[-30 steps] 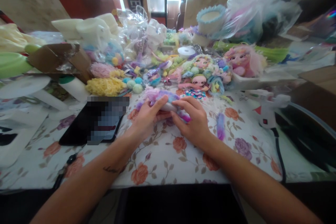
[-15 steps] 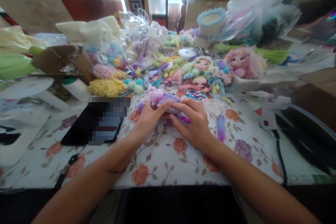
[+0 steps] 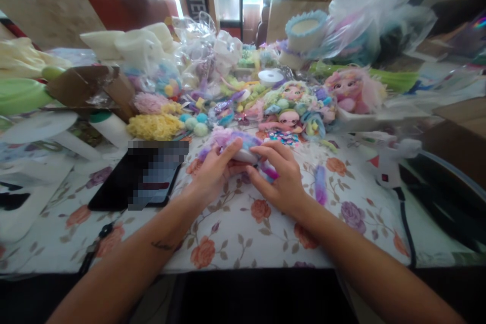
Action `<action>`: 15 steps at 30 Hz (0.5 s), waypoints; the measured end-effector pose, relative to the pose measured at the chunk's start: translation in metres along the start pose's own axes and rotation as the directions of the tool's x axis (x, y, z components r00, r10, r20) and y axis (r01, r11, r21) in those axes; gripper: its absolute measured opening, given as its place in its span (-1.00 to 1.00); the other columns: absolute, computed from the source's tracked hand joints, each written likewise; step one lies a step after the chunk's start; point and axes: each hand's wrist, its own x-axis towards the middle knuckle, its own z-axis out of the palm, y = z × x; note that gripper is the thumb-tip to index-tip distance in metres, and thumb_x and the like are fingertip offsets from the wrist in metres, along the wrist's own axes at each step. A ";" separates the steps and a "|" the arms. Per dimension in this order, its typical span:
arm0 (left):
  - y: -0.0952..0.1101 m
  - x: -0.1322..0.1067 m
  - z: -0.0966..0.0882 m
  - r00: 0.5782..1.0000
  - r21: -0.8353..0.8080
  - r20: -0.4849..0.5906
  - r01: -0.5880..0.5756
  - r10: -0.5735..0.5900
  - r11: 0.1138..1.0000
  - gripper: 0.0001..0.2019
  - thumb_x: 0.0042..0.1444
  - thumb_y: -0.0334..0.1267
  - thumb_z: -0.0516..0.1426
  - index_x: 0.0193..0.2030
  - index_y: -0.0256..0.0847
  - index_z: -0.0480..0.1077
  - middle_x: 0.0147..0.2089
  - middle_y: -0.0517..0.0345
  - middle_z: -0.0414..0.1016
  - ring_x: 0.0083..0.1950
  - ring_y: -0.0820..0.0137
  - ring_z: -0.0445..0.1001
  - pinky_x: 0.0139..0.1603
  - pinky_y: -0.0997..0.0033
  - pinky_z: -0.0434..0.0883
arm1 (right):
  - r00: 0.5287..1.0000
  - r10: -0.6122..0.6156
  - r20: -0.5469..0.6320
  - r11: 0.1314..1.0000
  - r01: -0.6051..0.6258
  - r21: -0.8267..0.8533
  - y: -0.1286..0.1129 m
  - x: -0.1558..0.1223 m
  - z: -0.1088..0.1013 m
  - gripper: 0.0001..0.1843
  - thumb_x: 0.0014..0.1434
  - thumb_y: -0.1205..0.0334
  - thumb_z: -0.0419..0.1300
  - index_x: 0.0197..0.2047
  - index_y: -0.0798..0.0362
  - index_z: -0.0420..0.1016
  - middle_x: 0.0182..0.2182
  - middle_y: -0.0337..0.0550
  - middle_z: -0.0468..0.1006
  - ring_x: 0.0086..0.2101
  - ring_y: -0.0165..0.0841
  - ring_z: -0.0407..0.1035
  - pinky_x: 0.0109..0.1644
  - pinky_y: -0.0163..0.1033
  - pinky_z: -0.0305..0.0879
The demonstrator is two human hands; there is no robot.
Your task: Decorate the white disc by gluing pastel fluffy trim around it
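Note:
Low over the middle of the flowered tablecloth (image 3: 243,223), a fluffy purple-and-pink craft piece (image 3: 227,136) with a smooth whitish underside is between my hands. My left hand (image 3: 212,169) grips it from the left, thumb on top and fingers beneath. From the right, my right hand (image 3: 283,169) pinches its edge with bent fingers. What the fingertips press is partly hidden. A fuzzy blue-purple strip (image 3: 321,185) lies apart, right of my right hand. Just behind the hands are shiny sequin pieces (image 3: 284,137).
A phone (image 3: 114,179) lies at left near white spools (image 3: 76,136). On the right stands a white glue gun (image 3: 387,164) with a black cord. Across the back are yellow fluffy trim (image 3: 152,126), pompoms (image 3: 200,129), doll heads (image 3: 290,119) and plastic bags (image 3: 364,15).
My left thumb has shifted left and away from the right fingertips, so more of the piece's whitish surface shows. My right hand has barely moved.

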 end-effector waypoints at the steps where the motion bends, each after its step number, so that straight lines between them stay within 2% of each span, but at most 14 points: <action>1: 0.000 0.000 0.000 1.000 -0.005 0.002 0.009 -0.009 1.000 -0.65 0.03 -0.04 0.36 -0.27 -0.33 0.48 -0.35 0.07 0.62 -0.36 0.38 0.58 -0.33 0.44 0.52 | 1.000 0.003 0.002 1.000 -0.003 0.007 0.000 0.000 0.000 -0.73 0.16 0.27 0.25 -0.04 0.10 0.52 -0.14 0.02 0.52 -0.14 -0.17 0.46 -0.04 0.01 0.37; 8: 0.002 0.001 0.001 0.999 -0.105 -0.005 0.036 -0.037 0.994 -0.68 0.05 -0.06 0.35 -0.36 -0.32 0.48 -0.43 0.13 0.58 -0.42 0.44 0.55 -0.39 0.51 0.49 | 0.998 0.064 -0.003 0.992 -0.064 0.108 -0.003 0.004 -0.002 -0.79 0.19 0.27 0.20 -0.08 0.06 0.48 -0.23 -0.06 0.52 -0.22 -0.22 0.43 -0.05 0.00 0.37; 15: -0.002 0.002 -0.001 0.997 -0.191 -0.029 0.058 -0.065 0.980 -0.71 0.06 -0.08 0.35 -0.31 -0.29 0.47 -0.42 0.18 0.58 -0.43 0.47 0.56 -0.42 0.56 0.51 | 0.998 0.069 -0.002 0.989 -0.068 0.131 -0.002 0.002 0.000 -0.78 0.17 0.29 0.20 -0.08 0.05 0.48 -0.19 -0.04 0.50 -0.17 -0.21 0.43 -0.01 0.01 0.38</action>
